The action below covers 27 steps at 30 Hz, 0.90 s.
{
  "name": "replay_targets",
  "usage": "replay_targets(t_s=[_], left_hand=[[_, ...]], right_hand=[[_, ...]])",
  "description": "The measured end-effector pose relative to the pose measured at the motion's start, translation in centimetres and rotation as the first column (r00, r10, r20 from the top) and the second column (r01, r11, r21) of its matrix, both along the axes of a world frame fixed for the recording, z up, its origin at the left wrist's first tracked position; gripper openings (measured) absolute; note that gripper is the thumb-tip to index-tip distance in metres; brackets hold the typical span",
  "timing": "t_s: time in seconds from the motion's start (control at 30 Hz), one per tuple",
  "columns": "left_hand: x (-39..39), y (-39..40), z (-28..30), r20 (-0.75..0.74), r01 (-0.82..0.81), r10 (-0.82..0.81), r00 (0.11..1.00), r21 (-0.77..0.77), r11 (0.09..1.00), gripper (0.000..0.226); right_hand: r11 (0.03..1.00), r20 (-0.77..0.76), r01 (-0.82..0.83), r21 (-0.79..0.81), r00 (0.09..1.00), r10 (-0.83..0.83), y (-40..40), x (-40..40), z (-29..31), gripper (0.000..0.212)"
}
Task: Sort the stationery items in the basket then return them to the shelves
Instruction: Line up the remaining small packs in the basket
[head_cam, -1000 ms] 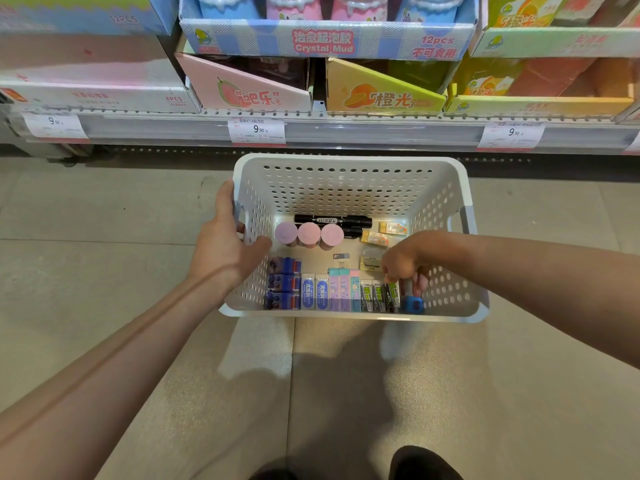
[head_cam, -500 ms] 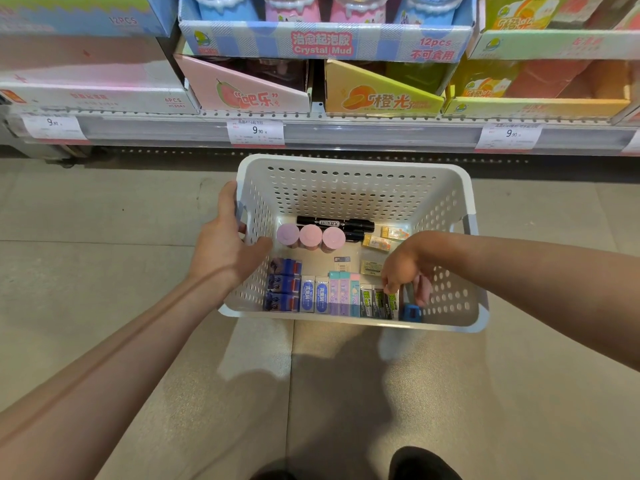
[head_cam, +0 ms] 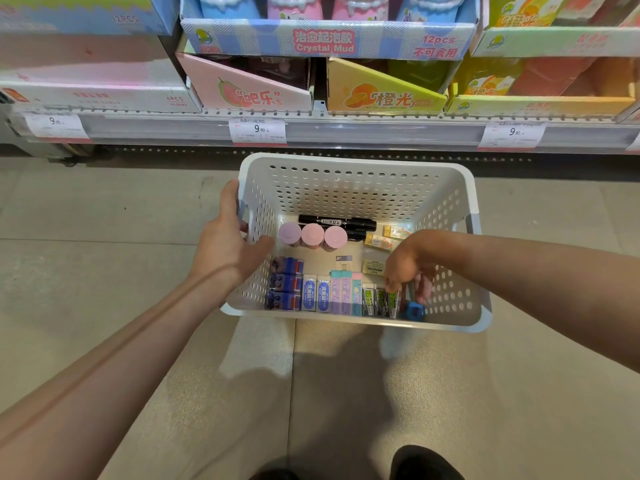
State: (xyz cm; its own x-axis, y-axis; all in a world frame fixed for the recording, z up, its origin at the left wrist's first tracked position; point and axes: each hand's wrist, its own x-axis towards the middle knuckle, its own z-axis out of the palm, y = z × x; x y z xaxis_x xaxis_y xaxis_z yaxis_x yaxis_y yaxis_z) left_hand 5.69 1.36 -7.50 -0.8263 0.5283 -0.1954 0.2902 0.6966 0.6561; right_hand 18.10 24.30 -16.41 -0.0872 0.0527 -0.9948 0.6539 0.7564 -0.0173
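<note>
I am holding the white perforated plastic basket (head_cam: 360,188) above the tiled floor in front of the shop shelf (head_cam: 325,131), my left hand (head_cam: 227,247) gripping its left wall with the thumb hooked inside, which I judge is keeping it level while the other hand is working. My right hand (head_cam: 407,268) is reaching down into the near right corner, fingers curled beside the small blue block (head_cam: 412,310); whether they are actually pinching it or the neighbouring green-labelled packs (head_cam: 379,301) I cannot tell. The stationery is already lying grouped along the basket floor: dark blue boxes (head_cam: 284,284) stacked at the near left, white-and-blue erasers (head_cam: 316,294) and pastel erasers (head_cam: 344,292) standing in a row beside them (sorted by kind, it seems), three pink round caps (head_cam: 312,235) lined up before the black markers (head_cam: 337,223), and yellow packets (head_cam: 379,241) at the far right. Sorting is looking nearly finished, so shelving is probably coming next.
</note>
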Motion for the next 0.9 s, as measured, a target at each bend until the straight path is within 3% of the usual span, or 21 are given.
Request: replay_targets(t_s=[0.57,0.77,0.9], left_hand=[[-0.3,0.0,-0.6,-0.028,0.028,-0.029,0.999,-0.019,0.999,0.076],[-0.4,-0.1,-0.8,-0.034,0.035,-0.036,0.999,-0.020,0.999,0.077],[-0.3,0.0,-0.7,-0.021,0.029,-0.029,0.999,-0.008,1.000,0.076]], right_hand=[[0.991,0.077,0.109,-0.078,0.992,-0.103,-0.2,0.5,0.7,0.045],[0.948,0.149,0.229,-0.220,0.969,-0.200,-0.1,0.0,2.9,0.033],[0.905,0.094,0.292,-0.310,0.956,-0.277,-0.9,-0.1,3.6,0.031]])
